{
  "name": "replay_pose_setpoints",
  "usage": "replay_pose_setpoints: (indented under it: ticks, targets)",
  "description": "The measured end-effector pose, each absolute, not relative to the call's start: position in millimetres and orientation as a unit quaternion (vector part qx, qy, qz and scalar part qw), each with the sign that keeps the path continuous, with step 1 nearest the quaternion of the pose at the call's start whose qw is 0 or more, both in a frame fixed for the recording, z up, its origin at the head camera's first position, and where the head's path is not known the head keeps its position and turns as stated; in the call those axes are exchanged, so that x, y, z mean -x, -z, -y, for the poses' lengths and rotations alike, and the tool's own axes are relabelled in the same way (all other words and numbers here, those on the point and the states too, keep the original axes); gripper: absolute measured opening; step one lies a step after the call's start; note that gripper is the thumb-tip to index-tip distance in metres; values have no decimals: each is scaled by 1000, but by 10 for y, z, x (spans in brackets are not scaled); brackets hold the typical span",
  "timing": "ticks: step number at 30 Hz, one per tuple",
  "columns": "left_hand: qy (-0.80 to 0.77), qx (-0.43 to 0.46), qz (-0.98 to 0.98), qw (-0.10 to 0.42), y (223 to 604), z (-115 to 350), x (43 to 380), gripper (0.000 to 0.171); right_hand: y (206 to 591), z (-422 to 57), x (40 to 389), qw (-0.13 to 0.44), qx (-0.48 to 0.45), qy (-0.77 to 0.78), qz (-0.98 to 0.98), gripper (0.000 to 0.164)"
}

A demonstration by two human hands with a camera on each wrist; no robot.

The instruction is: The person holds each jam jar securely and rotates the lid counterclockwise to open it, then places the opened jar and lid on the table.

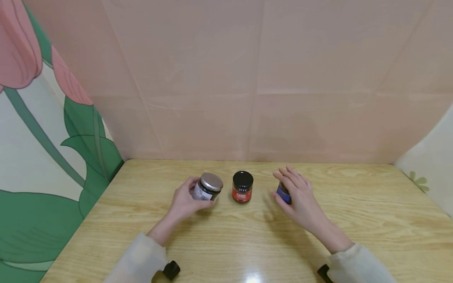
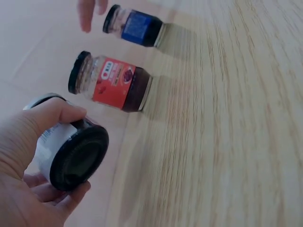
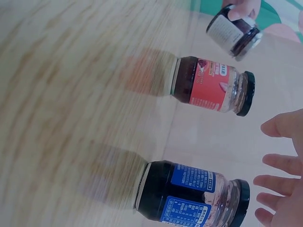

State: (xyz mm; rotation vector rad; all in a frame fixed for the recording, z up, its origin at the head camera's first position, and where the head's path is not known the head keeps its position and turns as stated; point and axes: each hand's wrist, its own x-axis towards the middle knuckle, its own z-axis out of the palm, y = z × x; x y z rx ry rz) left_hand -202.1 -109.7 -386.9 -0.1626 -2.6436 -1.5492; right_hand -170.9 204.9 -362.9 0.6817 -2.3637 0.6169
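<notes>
My left hand (image 1: 185,200) grips a glass jar (image 1: 207,188) with a silvery lid and a white label. In the left wrist view the jar's dark base (image 2: 79,158) shows, tilted and lifted off the table. To its right a red-labelled jar (image 1: 242,188) with a black lid stands upright on the table, touched by neither hand. Farther right stands a blue-labelled jar (image 3: 189,194) with a dark lid, partly hidden in the head view behind my right hand (image 1: 299,196). That hand's fingers are spread beside the lid, with a gap between them and the jar in the right wrist view.
The jars are on a wood-grain table (image 1: 226,236). A pinkish cloth backdrop (image 1: 198,78) rises along the far edge, and a panel with painted tulips (image 1: 46,137) stands at the left. Black straps show at both sleeves.
</notes>
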Motion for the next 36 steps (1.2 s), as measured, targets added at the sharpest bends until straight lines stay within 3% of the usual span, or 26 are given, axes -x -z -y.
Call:
replay_pose_setpoints:
  ticks: [21, 36]
  targets:
    - [528, 120, 840, 11, 3802, 1089, 1889, 74, 3628, -2046, 1668, 300, -258, -239, 887, 61]
    - [524, 179, 833, 1, 3721, 905, 1797, 75, 3608, -1964, 1614, 261, -238, -253, 901, 60]
